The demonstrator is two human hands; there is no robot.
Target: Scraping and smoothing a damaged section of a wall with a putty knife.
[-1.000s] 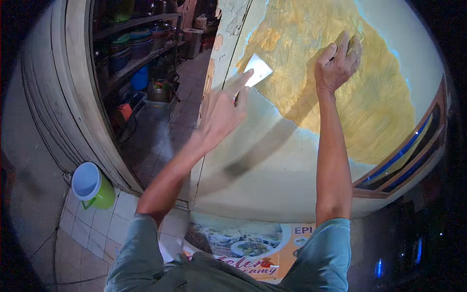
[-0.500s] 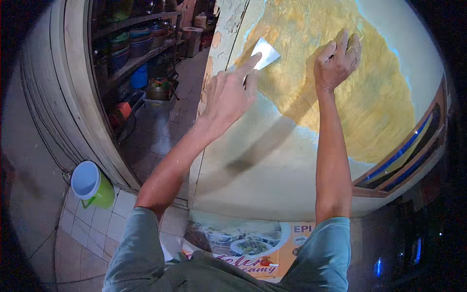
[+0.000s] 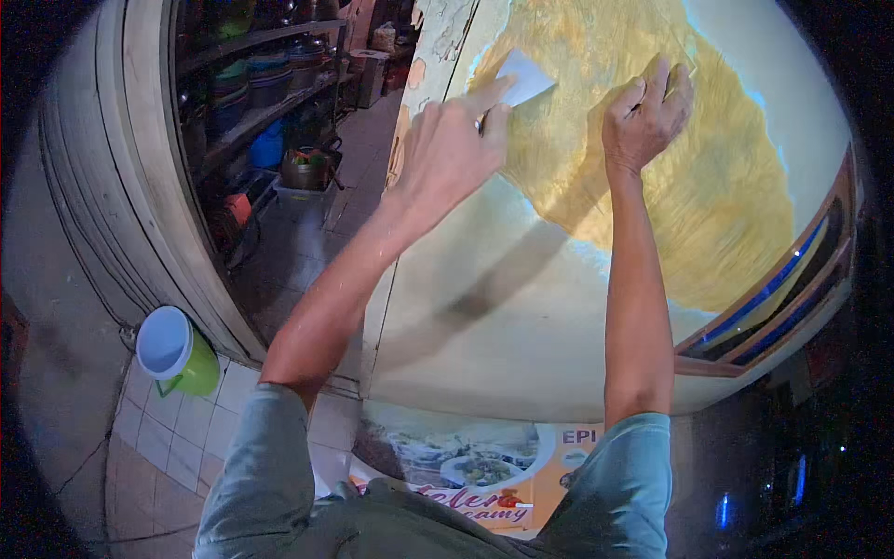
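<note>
My left hand point(image 3: 450, 154) grips a putty knife, its index finger stretched along the tool. The pale, flat putty knife blade point(image 3: 527, 80) lies against the left part of a large yellow-brown bare patch point(image 3: 568, 140) on the cream wall point(image 3: 484, 317). Slightly blurred, that hand hides the tool's handle. Higher up on the right, my right hand point(image 3: 647, 116) is at the same patch with its fingers curled and closed. Whatever those fingers may hold cannot be made out. Light, ragged paint edges the patch.
Left of the wall, peeling wood point(image 3: 438, 56) borders a doorway onto shelves point(image 3: 270, 116) of basins and pots. A green bucket point(image 3: 194, 366) stands on floor tiles at lower left. A wood-framed window point(image 3: 768, 298) is at right, and a printed banner point(image 3: 447, 456) lies below.
My left hand and the putty knife have moved a little up and to the right over the patch. My right hand has stayed almost in place.
</note>
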